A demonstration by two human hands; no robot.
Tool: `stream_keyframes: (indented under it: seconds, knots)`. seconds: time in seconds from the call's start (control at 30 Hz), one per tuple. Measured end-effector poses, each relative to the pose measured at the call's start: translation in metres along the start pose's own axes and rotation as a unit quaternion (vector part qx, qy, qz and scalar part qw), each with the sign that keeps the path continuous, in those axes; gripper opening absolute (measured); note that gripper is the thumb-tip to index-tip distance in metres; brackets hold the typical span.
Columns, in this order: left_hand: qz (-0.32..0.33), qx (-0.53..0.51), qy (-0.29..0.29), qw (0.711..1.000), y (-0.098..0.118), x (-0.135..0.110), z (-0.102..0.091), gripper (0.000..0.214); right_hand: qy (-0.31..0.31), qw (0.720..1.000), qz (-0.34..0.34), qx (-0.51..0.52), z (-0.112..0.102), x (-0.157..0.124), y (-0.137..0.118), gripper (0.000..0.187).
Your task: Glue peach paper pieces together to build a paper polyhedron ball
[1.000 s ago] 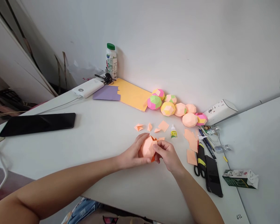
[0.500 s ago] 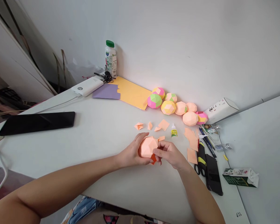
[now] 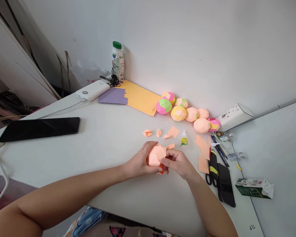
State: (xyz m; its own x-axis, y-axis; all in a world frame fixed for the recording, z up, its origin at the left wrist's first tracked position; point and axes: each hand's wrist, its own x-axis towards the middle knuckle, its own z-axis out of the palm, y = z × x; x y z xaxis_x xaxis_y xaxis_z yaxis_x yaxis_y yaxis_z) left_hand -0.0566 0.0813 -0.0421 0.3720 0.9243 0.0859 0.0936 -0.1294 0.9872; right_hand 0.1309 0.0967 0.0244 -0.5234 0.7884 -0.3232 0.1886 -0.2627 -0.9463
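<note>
1. Head view, my only feed. Left hand cups a peach paper ball from its left side, fingers over the top, thumb along the bottom.
2. Right hand pinches the ball's right edge between thumb and bent fingers; some fingertips are hidden from me. Darker orange paper shows at the ball's lower right.
3. Ball sits between both hands, above the white table, in from the front edge. Left forearm crosses that edge.
4. Widest room I see: tabletop left of the hands, running out to a black slab.
5. Beyond the hands it is tighter: folded peach pieces, then a glue bottle standing upright near the right hand.
6. Back edge: a cluster of paper balls along the wall, the leftmost near a yellow sheet.
7. Right side: peach offcuts and a phone narrow the margin beside the right forearm.
</note>
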Motion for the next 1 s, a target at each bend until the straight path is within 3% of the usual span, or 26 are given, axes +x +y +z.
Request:
stream_keyframes:
  seconds: [0.77, 1.0]
  knots:
    - [0.020, 0.003, 0.014, 1.000, -0.0088, -0.0020, 0.0039, 0.081, -0.034, 0.999, 0.000, -0.004, -0.0008, -0.0007, 0.0025, 0.021]
    - [0.000, 0.002, 0.003, 1.000, 0.0004, -0.0019, 0.0028, 0.078, -0.033, 0.999, 0.003, -0.004, -0.0003, -0.0002, 0.0040, 0.021]
